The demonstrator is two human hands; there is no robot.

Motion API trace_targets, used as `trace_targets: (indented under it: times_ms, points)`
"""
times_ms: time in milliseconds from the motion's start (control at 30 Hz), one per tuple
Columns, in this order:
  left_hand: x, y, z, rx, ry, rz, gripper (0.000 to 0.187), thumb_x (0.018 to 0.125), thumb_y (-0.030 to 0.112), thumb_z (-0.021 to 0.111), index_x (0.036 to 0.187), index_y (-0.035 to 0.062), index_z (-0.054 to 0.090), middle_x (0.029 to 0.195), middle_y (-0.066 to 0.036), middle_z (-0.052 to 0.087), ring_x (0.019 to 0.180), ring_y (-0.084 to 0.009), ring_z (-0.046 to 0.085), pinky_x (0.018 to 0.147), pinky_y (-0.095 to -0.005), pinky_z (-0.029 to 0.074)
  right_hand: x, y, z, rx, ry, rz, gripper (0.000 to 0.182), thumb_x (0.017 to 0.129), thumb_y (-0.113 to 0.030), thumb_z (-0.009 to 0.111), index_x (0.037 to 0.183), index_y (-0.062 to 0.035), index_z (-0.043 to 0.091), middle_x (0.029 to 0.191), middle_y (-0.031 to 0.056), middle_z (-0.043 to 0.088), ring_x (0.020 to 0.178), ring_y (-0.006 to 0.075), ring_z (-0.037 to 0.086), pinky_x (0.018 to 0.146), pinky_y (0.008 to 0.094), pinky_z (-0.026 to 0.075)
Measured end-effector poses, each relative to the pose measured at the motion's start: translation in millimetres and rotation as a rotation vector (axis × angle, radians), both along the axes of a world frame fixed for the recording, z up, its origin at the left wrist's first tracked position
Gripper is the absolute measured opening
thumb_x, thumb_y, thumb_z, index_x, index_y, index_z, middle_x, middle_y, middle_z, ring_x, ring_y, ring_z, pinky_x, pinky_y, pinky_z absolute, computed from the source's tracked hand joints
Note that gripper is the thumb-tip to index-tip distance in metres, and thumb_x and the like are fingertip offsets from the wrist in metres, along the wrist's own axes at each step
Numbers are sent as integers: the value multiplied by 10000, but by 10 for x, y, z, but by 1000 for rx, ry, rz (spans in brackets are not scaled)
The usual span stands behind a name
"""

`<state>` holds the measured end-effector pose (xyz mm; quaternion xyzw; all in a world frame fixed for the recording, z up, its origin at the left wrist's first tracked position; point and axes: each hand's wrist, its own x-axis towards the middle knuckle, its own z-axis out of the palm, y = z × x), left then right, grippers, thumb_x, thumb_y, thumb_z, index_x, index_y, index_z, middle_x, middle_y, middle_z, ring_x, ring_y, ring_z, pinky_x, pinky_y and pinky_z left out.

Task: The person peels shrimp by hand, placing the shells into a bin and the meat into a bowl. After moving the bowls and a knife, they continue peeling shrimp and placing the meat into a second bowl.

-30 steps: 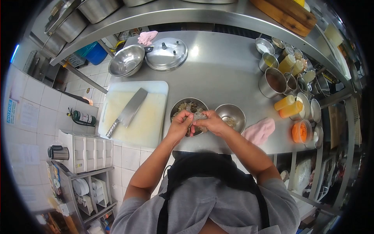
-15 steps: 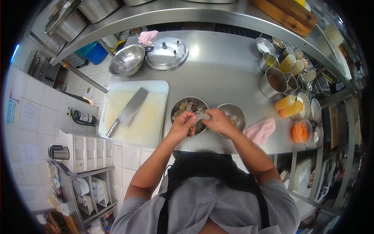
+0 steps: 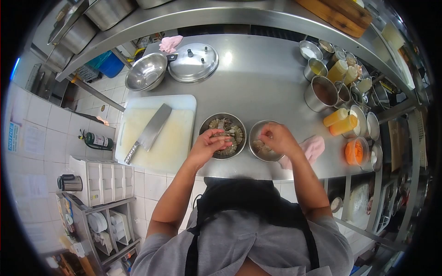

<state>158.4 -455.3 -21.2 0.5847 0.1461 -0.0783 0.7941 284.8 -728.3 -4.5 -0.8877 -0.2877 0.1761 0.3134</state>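
Several unpeeled shrimp [image 3: 237, 133] fill the left metal bowl [image 3: 213, 117]. Over its left side is my left hand [image 3: 209, 146], fingers stretched out and partly apart, nearest to the shrimp. My right hand [image 3: 280, 139] is above the right metal bowl [image 3: 253, 133], its fingertips drawn together. Whether anything is between those fingertips, I cannot make out. Below them, a little pale shrimp meat [image 3: 263, 150] shows in that bowl, and the hand hides part of the rest.
Left of the bowls, a cleaver [image 3: 154, 128] lies on a white cutting board [image 3: 182, 147]. Behind it are a metal colander [image 3: 146, 73] and a pot lid [image 3: 193, 64]. A pink cloth [image 3: 314, 148] lies on the right, near sauce bottles [image 3: 343, 125] and containers. A shelf [image 3: 207, 18] spans the back.
My hands have parted. The pale shrimp they held together over the left bowl is no longer between them. My right hand has moved right, over the other bowl; my left stays above the unpeeled shrimp.
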Motion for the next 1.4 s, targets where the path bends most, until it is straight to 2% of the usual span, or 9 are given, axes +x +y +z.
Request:
trace_targets:
  times_ms: [67,233,333,400,500,633,1033,1300,1400]
  points:
    - [17,-11,-171,76,1,-18,317,1050,56,578,1352,-27,527,1136,-192,732,1077,-259,738,865,-311,585,-109,187,-20,317,211,-1,276,916,-252,757,1087,-36,737,971,169,735,868,272,715,799,378,555]
    - [10,-167,-130,303,9,-70,269,1038,70,603,1293,-16,582,1131,-170,739,926,-207,750,781,-303,576,-330,602,-56,427,315,77,252,936,-199,742,1123,-32,722,975,159,736,861,243,707,791,356,553]
    - [-28,-209,30,686,70,-170,158,997,102,682,1117,-2,673,1005,-119,737,842,-192,712,720,-308,552,-286,663,-153,382,326,99,234,934,-185,741,1111,-34,726,989,146,726,868,246,703,782,360,548]
    - [-83,-206,15,1063,-241,-68,144,943,116,737,1027,2,711,889,-112,711,786,-245,680,700,-357,514,-255,675,-145,351,358,96,229,931,-178,741,1112,-38,729,991,140,720,872,253,703,776,367,546]
    - [1,-180,-178,1000,-653,106,202,917,141,752,1073,16,725,844,-143,695,794,-314,667,736,-415,497,-230,661,-90,383,121,193,193,923,-166,739,1073,-45,743,973,133,706,859,266,697,764,381,542]
    - [11,-142,-62,917,-392,-59,177,924,167,745,1043,36,736,875,-154,706,831,-358,668,806,-443,494,-121,665,-27,394,123,166,165,903,-179,758,987,-37,749,928,141,704,827,271,693,751,384,540]
    - [368,-289,327,1562,-776,-62,82,853,117,724,865,40,699,803,-118,662,814,-314,630,847,-428,452,162,685,410,126,173,140,181,868,-174,722,880,7,709,830,178,730,765,312,700,731,425,541]
    - [307,-472,78,1692,-742,5,67,827,112,714,819,53,684,747,-108,651,754,-287,624,801,-419,449,-220,727,133,218,-368,63,131,842,-138,669,820,-10,659,806,198,687,847,429,658,774,518,521]
    - [312,-453,113,1657,-746,64,104,856,136,703,787,69,663,733,-101,646,776,-275,642,828,-407,440,-214,685,63,300,-331,-12,112,837,-129,676,811,-26,644,786,188,672,836,417,648,764,523,514]
